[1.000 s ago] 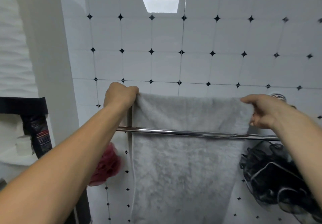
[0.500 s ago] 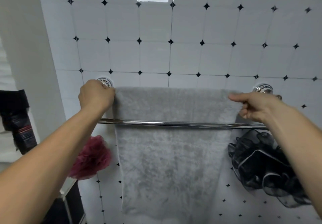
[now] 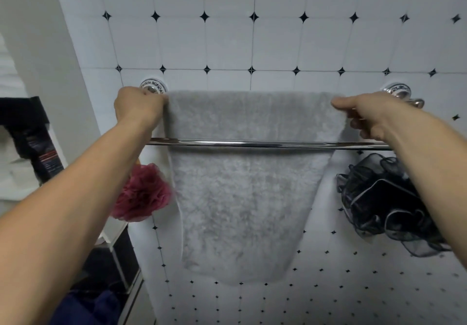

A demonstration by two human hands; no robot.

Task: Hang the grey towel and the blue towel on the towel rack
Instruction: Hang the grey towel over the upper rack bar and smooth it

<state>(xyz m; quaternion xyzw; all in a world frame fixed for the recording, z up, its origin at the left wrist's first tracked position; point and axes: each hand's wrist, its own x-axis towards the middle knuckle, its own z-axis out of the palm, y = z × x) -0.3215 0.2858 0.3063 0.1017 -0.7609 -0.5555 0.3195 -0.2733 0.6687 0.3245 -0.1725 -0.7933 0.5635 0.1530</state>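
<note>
The grey towel (image 3: pixel 247 193) is draped over the far, upper bar of the towel rack (image 3: pixel 265 144), and its front fold hangs down behind the near chrome bar against the tiled wall (image 3: pixel 227 44). The towel's top edge is stretched flat between the two round wall mounts, the left mount (image 3: pixel 153 86) and the right mount (image 3: pixel 395 91). The left hand (image 3: pixel 137 108) is closed in a fist on the towel's upper left corner, just beside the left mount. The right hand (image 3: pixel 366 115) is closed on the upper right corner, with the thumb laid along the top edge and the fingers curled underneath the cloth. Both forearms are extended from the near edge of the view towards the wall. A red bath pouf (image 3: pixel 142 194) is seen hanging at the left of the towel, touching its left edge, and a black bath pouf (image 3: pixel 386 203) is seen at the right, partly covered by the right forearm. A dark blue cloth (image 3: pixel 86 309) is visible at the near left bottom corner; whether it is the blue towel cannot be told. A black item with red print (image 3: pixel 41 152) is seen at the far left on a white shelf
</note>
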